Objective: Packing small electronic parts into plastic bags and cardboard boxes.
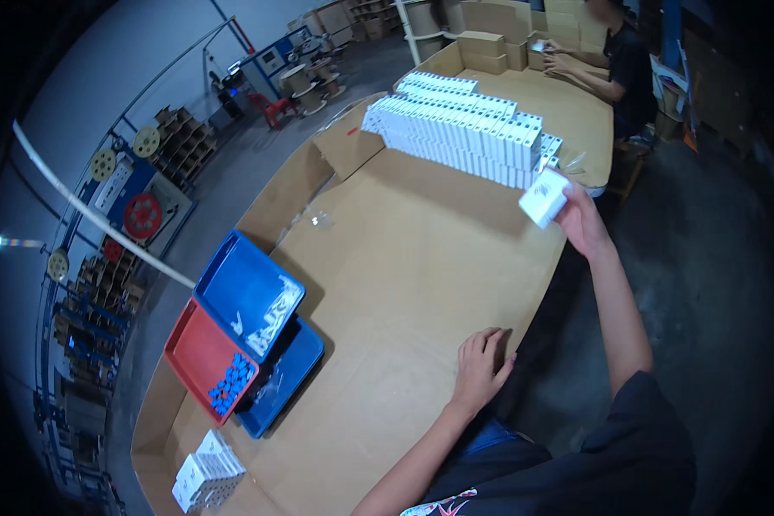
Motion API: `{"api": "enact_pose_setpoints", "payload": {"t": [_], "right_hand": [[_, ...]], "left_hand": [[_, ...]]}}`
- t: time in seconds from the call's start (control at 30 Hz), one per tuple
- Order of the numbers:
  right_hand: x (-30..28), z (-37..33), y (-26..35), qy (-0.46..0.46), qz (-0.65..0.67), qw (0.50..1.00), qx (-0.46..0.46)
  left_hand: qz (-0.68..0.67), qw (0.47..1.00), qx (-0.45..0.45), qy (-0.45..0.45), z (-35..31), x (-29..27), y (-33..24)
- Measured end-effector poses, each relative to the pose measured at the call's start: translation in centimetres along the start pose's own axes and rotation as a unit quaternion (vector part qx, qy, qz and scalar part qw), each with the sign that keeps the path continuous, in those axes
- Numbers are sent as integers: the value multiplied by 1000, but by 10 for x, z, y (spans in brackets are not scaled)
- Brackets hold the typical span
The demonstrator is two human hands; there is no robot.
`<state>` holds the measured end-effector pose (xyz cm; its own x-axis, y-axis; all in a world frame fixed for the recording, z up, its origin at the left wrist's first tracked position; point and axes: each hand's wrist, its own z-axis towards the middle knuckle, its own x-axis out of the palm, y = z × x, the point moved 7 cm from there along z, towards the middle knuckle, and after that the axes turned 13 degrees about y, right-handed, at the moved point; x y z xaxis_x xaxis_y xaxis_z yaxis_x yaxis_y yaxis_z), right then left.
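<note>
My right hand (583,225) is closed on a small white box (544,198), raised over the table's right edge. The box has a dark mark on its face. Just beyond it stands a long block of similar white boxes (464,129), packed tightly in rows with dark spots on their tops. My left hand (483,368) lies at the table's near edge, fingers stretched out and holding nothing. Bare cardboard surrounds it.
To the left, a blue tray (232,273) holds white pieces, a red tray (196,340) holds small blue parts, and another blue tray (288,378) sits underneath. A smaller white box stack (205,473) stands near left. Cardboard walls (288,193) edge the table. A co-worker (632,73) sits far right.
</note>
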<state>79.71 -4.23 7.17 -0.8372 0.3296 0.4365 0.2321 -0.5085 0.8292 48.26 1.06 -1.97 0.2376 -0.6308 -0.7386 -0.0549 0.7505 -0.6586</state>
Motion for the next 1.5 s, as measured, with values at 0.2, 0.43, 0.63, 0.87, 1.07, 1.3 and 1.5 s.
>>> {"api": "enact_pose_setpoints", "payload": {"t": [0.2,0.43,0.63,0.87,1.07,1.3,1.5], "right_hand": [[-75,114,86,-202,-210,952,-95],[-199,276,81,-336,-267,896,-110],[-207,360,40,-286,-538,790,72],[-209,413,1,-207,-594,756,179],[-203,442,-43,-39,-573,774,266],[-209,475,-97,65,-710,670,206],[-216,463,21,0,-739,670,-75]], "left_hand": [[121,992,-35,25,9,3,-12],[195,977,-57,70,23,8,-13],[183,977,-75,80,24,11,-8],[178,976,-90,90,27,3,-6],[168,976,-99,95,27,7,1],[169,975,-111,97,22,8,6],[127,988,-79,31,11,10,0]]}}
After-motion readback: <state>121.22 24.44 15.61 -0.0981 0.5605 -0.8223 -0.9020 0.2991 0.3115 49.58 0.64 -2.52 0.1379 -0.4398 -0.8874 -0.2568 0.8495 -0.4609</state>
